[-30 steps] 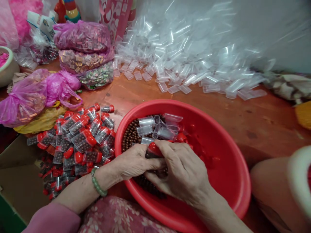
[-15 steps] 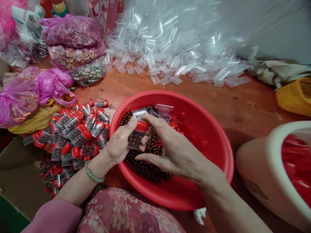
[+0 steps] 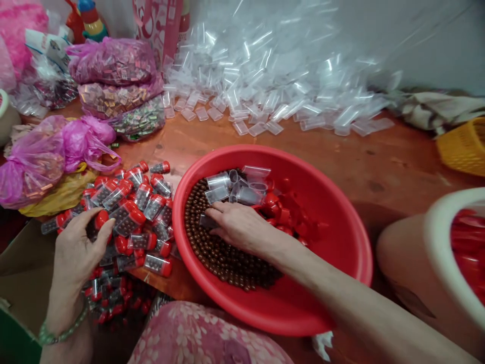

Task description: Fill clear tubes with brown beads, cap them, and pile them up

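My left hand [image 3: 81, 245] is at the pile of filled bottles on the left, thumb and fingers apart around a small bottle's red cap [image 3: 101, 218]. These small clear bottles [image 3: 157, 264] have red caps and dark beads inside. Over the red basin [image 3: 352, 247], my right hand [image 3: 237, 222] grips a small clear plastic bottle [image 3: 207, 221] low against the brown beads [image 3: 235, 268]; its fingers partly hide it. Uncapped clear bottles [image 3: 250, 194] lie just beyond that hand, with loose red caps [image 3: 284, 215] to their right in the basin.
Many empty clear bottles [image 3: 261, 106] are heaped along the wall. Pink bags [image 3: 113, 63] of small pieces are stacked at the back left. A pale bucket [image 3: 420, 242] holding red parts stands at right, below a yellow basket [image 3: 464, 146]. A cardboard box [image 3: 26, 283] is at lower left.
My left hand has moved from above the basin to the pile at left, taking the filled, capped bottle away. My right hand has dropped to the beads and taken hold of a clear bottle.
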`<state>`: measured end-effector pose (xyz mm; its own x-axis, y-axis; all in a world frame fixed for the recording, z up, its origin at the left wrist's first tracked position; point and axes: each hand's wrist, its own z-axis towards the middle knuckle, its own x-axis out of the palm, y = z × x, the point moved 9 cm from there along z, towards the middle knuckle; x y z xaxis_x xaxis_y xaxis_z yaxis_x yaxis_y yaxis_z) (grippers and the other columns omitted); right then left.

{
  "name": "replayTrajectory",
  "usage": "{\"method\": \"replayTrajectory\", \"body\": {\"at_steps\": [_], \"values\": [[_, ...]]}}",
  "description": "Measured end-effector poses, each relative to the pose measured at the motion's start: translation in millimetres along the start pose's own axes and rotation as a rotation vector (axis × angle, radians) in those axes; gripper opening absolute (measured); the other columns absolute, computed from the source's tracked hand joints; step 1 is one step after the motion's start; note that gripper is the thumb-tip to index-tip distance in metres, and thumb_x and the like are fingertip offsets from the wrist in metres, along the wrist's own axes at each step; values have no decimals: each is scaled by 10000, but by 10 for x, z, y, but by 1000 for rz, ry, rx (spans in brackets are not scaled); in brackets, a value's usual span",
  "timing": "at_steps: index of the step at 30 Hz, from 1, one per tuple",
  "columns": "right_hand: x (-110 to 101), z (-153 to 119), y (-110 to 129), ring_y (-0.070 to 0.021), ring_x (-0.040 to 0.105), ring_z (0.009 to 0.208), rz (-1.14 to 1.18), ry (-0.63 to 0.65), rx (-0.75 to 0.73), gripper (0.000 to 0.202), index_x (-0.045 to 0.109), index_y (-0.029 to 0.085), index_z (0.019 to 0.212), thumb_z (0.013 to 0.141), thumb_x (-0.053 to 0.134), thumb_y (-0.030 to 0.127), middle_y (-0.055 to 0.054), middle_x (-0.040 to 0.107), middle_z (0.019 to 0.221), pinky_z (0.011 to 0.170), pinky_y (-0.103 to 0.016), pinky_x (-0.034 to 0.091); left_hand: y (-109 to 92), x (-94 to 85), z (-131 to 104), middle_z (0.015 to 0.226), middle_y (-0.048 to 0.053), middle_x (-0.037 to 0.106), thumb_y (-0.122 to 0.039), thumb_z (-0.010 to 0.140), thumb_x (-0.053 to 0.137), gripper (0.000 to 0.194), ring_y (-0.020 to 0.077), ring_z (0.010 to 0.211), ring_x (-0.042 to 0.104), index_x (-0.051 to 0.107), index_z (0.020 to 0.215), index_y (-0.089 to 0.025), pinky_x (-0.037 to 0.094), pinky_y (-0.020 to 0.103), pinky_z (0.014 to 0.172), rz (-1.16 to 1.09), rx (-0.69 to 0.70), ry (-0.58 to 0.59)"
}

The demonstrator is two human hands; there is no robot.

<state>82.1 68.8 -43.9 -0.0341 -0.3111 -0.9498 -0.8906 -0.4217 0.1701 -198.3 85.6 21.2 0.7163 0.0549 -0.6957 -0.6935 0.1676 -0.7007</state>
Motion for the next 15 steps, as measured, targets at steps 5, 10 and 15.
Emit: {"method": "replayTrajectory", "body": {"at_steps": [5, 10, 15], "values": [[74, 61, 116, -213, 627, 831, -36, 20, -26, 286, 601, 126, 1073, 849, 441, 49, -112, 664, 906, 694, -301, 428, -174, 127, 40, 1085, 111, 644, -401, 801, 672, 407, 316, 1038, 581, 585, 1149, -209, 460, 487, 927, 424, 242, -164], [47, -178, -77, -172, 632, 736, 2, 25, 33, 252, 555, 190, 1131, 947, 383, 210, -72, 668, 923, 593, -265, 390, -570, 302, -39, 1164, 132, 618, -267, 798, 688, 386, 295, 1127, 563, 580, 1161, -189, 445, 509, 999, 300, 375, -266], [75, -409, -275, -173, 636, 676, -94, 18, 167, 296, 512, 189, 1178, 929, 354, 163, -87, 657, 937, 484, -250, 352, -1137, 747, -107, 1076, 99, 658, -156, 822, 642, 221, 205, 1018, 613, 611, 1041, -149, 510, 390, 942, 0, 479, -86]]}}
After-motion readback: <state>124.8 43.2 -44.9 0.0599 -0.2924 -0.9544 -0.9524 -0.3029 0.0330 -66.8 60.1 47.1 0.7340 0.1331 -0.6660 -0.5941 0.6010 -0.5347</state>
